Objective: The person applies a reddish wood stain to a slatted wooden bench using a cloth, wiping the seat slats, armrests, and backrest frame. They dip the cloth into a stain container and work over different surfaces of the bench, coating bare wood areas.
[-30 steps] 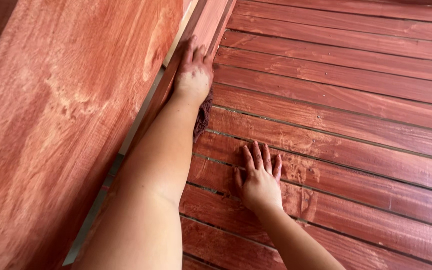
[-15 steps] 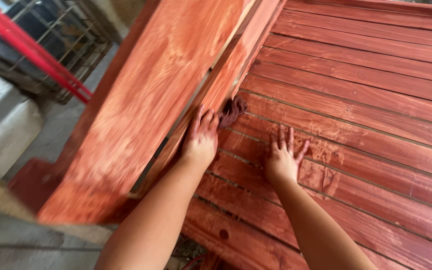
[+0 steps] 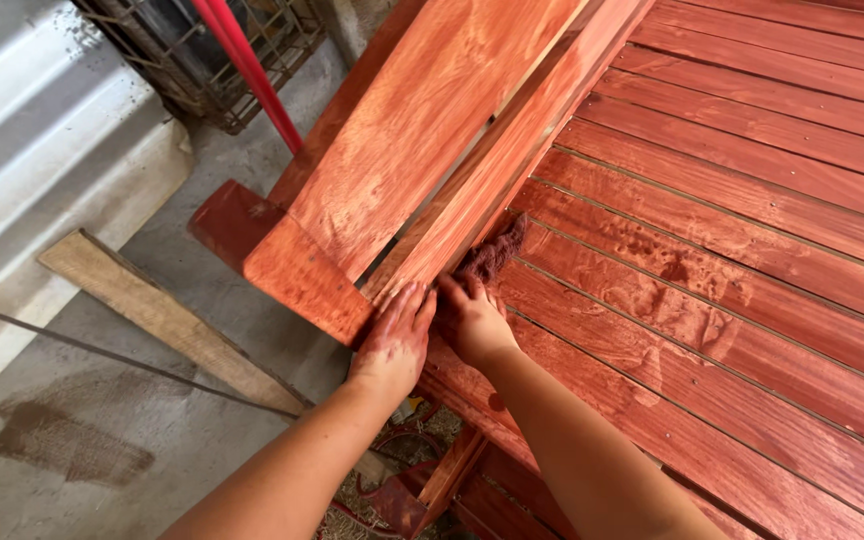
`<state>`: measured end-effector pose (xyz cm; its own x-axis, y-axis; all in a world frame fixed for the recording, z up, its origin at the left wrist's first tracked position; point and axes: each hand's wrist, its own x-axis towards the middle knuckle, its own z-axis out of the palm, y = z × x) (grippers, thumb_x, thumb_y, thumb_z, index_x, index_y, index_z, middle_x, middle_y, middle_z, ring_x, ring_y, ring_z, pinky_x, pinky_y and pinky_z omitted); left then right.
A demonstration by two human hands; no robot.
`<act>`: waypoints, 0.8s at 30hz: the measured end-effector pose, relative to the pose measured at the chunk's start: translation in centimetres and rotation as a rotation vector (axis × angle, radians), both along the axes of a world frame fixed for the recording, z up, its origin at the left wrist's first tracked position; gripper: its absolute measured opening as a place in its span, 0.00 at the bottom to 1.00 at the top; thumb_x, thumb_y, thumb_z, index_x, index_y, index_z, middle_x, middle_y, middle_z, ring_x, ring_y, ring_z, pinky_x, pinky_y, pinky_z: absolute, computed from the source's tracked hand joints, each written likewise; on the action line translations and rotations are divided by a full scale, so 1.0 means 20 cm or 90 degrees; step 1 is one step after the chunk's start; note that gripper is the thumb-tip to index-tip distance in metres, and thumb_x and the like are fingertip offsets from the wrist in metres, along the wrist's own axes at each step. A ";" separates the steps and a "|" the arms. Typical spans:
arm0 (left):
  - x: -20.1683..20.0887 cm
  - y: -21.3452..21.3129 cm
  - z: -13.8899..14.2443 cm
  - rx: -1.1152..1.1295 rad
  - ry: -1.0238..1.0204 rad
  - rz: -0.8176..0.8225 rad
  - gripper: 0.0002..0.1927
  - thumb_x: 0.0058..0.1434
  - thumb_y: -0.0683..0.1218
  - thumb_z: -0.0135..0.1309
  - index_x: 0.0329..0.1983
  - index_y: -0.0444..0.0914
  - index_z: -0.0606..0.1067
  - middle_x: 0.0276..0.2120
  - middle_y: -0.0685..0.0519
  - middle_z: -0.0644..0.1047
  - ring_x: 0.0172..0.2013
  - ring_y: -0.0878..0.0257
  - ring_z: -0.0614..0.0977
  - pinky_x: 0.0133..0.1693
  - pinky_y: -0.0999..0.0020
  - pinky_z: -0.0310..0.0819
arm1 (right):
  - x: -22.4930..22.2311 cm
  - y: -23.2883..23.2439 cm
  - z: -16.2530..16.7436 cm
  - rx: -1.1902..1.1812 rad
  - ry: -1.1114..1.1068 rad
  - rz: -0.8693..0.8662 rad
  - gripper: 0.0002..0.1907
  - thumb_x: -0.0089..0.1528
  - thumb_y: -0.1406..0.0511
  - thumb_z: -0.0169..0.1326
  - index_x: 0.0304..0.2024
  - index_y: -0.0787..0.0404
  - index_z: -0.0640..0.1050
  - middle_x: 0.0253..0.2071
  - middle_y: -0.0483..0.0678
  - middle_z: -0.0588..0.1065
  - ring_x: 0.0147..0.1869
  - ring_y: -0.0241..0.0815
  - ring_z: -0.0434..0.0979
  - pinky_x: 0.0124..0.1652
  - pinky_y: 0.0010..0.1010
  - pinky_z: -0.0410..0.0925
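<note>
Pressing flat with fingers spread, the left hand (image 3: 392, 340) rests on the red wooden bench (image 3: 752, 250). Just beside it, the right hand (image 3: 472, 320) grasps a stained rag (image 3: 492, 255) against the slats

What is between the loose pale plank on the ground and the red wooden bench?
Head view: only bare grey concrete floor lies between the pale plank and the red bench; nothing else shows there.

No packages, labels, signs or screens are showing anywhere in this view.
</note>
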<state>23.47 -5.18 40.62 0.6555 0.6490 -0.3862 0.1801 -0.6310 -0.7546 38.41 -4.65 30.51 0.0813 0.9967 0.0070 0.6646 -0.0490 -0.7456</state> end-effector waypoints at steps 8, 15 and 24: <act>0.01 -0.09 0.23 -0.048 0.162 -0.021 0.32 0.68 0.46 0.46 0.74 0.30 0.58 0.77 0.34 0.38 0.75 0.39 0.35 0.65 0.39 0.13 | 0.01 -0.02 -0.01 -0.099 0.035 -0.002 0.23 0.62 0.60 0.58 0.60 0.47 0.73 0.58 0.51 0.74 0.65 0.55 0.73 0.64 0.48 0.66; 0.20 0.06 0.38 0.100 0.077 -0.048 0.37 0.66 0.51 0.46 0.77 0.34 0.53 0.77 0.38 0.36 0.74 0.43 0.36 0.65 0.39 0.15 | 0.01 0.25 -0.14 0.403 -0.107 -0.170 0.13 0.59 0.72 0.57 0.46 0.54 0.78 0.51 0.50 0.81 0.63 0.58 0.71 0.62 0.43 0.68; -0.07 -0.04 0.24 0.045 -0.006 -0.003 0.33 0.69 0.49 0.34 0.78 0.39 0.48 0.78 0.43 0.32 0.75 0.47 0.32 0.65 0.39 0.15 | -0.03 0.09 -0.05 0.146 0.038 -0.187 0.27 0.51 0.61 0.69 0.53 0.53 0.79 0.61 0.54 0.70 0.63 0.61 0.67 0.62 0.48 0.64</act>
<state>22.10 -5.96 45.50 0.6615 0.6718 -0.3332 0.1850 -0.5768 -0.7957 37.82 -2.87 29.58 0.3710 0.9037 0.2138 0.6022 -0.0589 -0.7961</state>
